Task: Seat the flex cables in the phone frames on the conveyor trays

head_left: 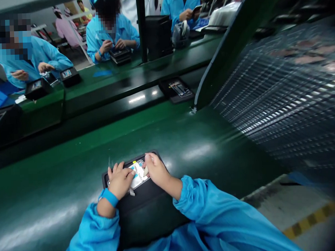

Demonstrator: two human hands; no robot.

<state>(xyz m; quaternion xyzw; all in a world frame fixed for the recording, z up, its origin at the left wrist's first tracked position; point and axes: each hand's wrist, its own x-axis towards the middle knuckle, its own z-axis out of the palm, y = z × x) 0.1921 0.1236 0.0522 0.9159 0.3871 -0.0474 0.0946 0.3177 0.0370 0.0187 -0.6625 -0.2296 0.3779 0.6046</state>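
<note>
A black tray [139, 200] lies on the green bench in front of me, with an opened phone body [138, 180] set in it. Silvery and white inner parts show, along with blue patches and a small yellow tab. My left hand [120, 181] rests on the phone's left part, fingers spread, the thumb reaching toward its middle. In my right hand [158, 171] is a pale pointed pry tool [146, 171], its tip down at the phone's right half. Both hands cover parts of the phone. A small grey strip [131, 192] sticks out at the near edge.
Beyond the bench, a dark conveyor [133, 99] carries another black tray [180, 90] with a phone part. A green post [222, 54] and stacked clear plastic trays [278, 88] stand at the right. Co-workers in blue [112, 32] sit across the line.
</note>
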